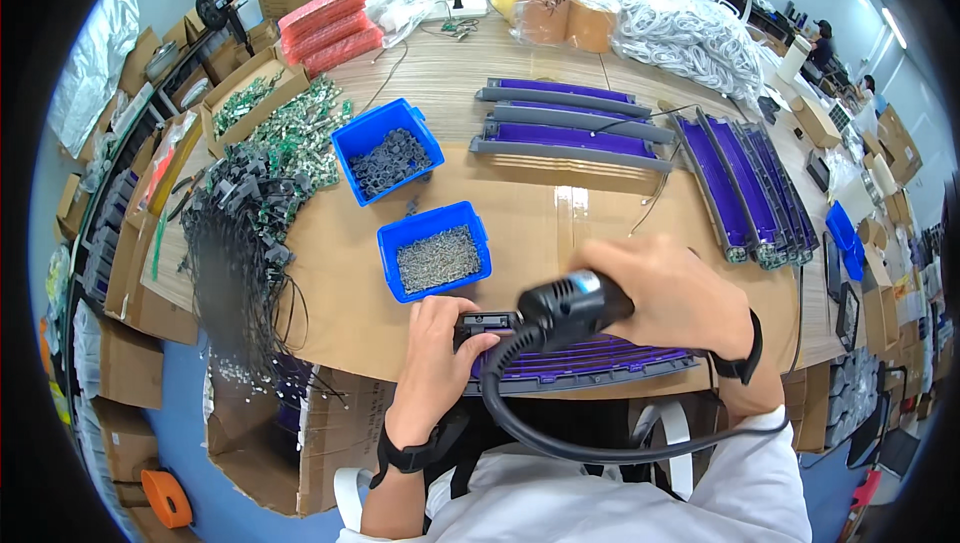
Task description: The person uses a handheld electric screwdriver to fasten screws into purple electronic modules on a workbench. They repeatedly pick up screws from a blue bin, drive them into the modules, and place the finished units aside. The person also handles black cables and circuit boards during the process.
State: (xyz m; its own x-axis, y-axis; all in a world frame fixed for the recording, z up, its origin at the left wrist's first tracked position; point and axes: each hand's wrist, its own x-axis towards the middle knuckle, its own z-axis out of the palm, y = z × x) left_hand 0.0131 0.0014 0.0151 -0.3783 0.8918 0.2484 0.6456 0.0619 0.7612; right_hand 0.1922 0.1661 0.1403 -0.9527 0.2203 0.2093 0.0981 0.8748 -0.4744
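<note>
My right hand point(685, 293) is wrapped round a black corded electric screwdriver point(572, 308), its front end pointing left over the work. Its thick cable loops down and right across my lap. My left hand point(436, 358) grips the left end of a long purple-and-grey slatted housing point(590, 367) at the table's near edge, thumb and fingers around a small black end piece point(486, 322). The screwdriver's tip is close to that piece; whether they touch I cannot tell. Just beyond my left hand stands a blue bin point(388, 265) of small metal screws.
A second blue bin point(352, 175) holds dark grey plastic parts. Wired black parts point(235, 233) and green circuit boards point(300, 133) are heaped left. Purple-and-grey housings point(570, 138) lie at the back, with several more point(745, 183) at right. Cardboard point(530, 203) covers the table's middle.
</note>
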